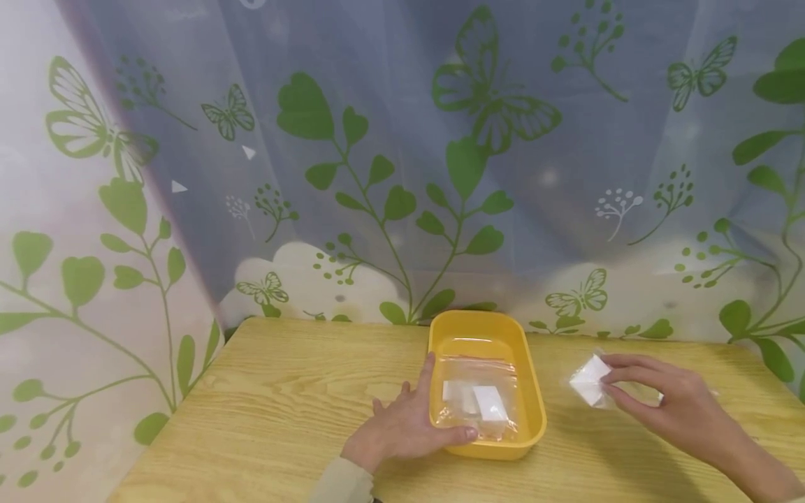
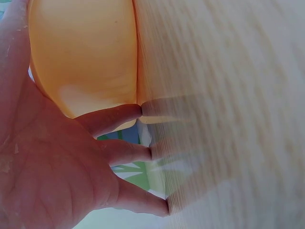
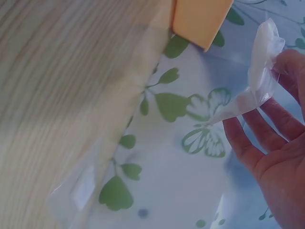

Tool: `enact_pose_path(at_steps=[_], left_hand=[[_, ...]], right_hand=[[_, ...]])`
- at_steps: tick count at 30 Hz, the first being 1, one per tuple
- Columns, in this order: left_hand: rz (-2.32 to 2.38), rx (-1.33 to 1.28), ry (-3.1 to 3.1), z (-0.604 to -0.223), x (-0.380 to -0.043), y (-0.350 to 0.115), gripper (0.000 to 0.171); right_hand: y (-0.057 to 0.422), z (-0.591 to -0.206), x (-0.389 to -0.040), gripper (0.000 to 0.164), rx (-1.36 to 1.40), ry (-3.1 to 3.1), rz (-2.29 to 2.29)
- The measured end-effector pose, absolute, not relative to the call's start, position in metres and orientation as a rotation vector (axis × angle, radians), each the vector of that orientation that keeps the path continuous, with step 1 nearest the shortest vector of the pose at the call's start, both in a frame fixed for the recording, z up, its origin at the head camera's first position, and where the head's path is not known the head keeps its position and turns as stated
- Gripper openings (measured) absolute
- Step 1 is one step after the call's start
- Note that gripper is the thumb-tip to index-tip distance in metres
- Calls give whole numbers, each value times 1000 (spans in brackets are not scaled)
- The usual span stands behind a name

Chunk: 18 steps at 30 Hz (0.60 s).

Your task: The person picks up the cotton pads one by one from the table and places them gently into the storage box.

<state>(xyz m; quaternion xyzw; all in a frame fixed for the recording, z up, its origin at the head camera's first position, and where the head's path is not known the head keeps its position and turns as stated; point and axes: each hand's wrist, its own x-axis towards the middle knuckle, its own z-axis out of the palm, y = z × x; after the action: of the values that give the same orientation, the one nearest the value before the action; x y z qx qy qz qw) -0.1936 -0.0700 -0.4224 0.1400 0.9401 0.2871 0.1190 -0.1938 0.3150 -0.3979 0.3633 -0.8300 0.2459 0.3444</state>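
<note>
A yellow plastic tray (image 1: 534,412) stands on the wooden table, with a clear zip bag (image 1: 455,398) inside it that has white pieces in it. My left hand (image 1: 405,426) rests at the tray's near left corner, thumb over the rim and index finger along the left side. In the left wrist view, the other fingers (image 2: 126,151) reach straight down to the tabletop beside the tray wall. To the right of the tray, above the table, my right hand (image 1: 679,395) pinches a small clear plastic bag (image 1: 591,381) with a white piece inside.
Another small clear bag with a white piece (image 3: 83,186) lies on the table, mostly hidden behind my right hand in the head view. A curtain (image 1: 377,175) with green leaves and butterflies hangs along the far edge of the wooden table (image 1: 251,419).
</note>
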Motion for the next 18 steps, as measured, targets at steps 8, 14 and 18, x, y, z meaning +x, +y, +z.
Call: enact_pose_path(at_steps=[8,14,18], left_hand=[[834,412,2754,-424,-194,-70,128],[828,415,2750,-423,-194,-70,128],[826,419,2749,-422,-193,-69,128]], right_hand=[[295,-389,-191,52,968,-2164,653],[282,-389,-197,49,974,-2162,707],[275,-393,-203,44,1022,-2118,748]])
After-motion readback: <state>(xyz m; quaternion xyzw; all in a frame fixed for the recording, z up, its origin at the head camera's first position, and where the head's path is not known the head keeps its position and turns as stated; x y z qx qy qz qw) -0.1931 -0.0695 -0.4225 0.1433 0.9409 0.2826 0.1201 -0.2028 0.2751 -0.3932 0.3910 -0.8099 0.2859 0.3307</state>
